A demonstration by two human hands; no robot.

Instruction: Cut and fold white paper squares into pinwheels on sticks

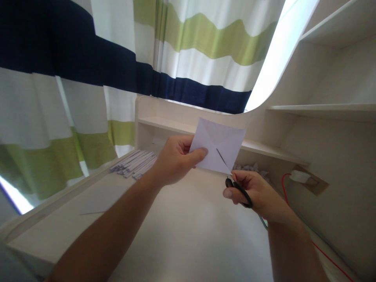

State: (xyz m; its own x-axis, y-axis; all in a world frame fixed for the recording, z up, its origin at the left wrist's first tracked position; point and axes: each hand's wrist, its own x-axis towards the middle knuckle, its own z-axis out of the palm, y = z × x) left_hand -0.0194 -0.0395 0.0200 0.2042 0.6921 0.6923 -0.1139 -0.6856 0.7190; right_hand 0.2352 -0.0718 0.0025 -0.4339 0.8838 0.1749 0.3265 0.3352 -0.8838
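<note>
— Which way are the scissors (235,183) pointing?

— Up and to the left, blades running slantwise into the folded white paper (219,145) from its lower right corner (only a thin dark line of them shows).

— Who's got the paper?

— The left hand (176,160), fingers pinched shut on its left edge, holding it up above the counter (188,235). The right hand (254,194) is closed through the black handles.

— Anything on the shelves?

— Crumpled paper scraps (252,167) sit in the lower shelf (264,150) cubby; paper strips (135,163) lie on the counter.
</note>
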